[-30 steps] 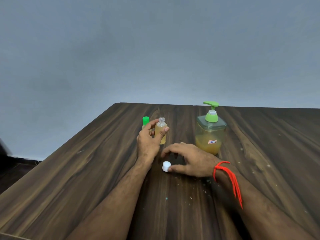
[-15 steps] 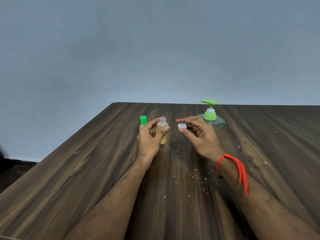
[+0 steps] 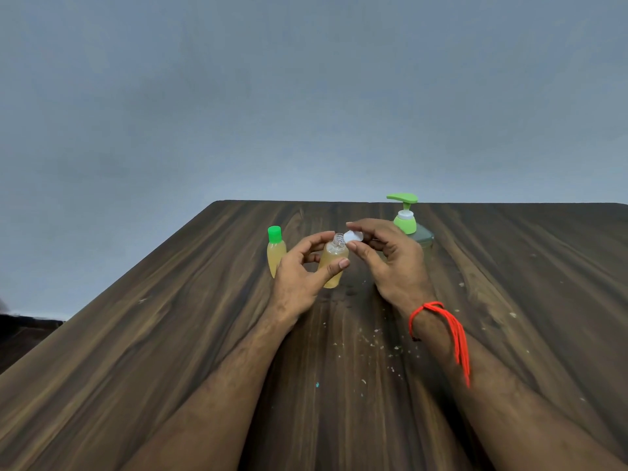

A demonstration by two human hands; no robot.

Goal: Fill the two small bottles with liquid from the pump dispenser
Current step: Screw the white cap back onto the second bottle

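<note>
My left hand point(image 3: 299, 277) grips a small uncapped bottle point(image 3: 334, 258) holding yellow liquid, standing upright on the table. My right hand point(image 3: 390, 263) pinches a white cap point(image 3: 353, 236) right beside the bottle's open neck. A second small bottle point(image 3: 276, 254) with a green cap and yellow liquid stands just left of my left hand. The pump dispenser point(image 3: 406, 220) with a green pump head stands behind my right hand, its body mostly hidden.
The dark wooden table point(image 3: 170, 334) carries small pale crumbs and droplets near my right wrist. Its far edge meets a plain grey wall. The table's left edge drops to a dark floor.
My right hand picked the white cap off the table, lifted it and carried it left, up to the open bottle's neck. My left hand kept its hold on the bottle.
</note>
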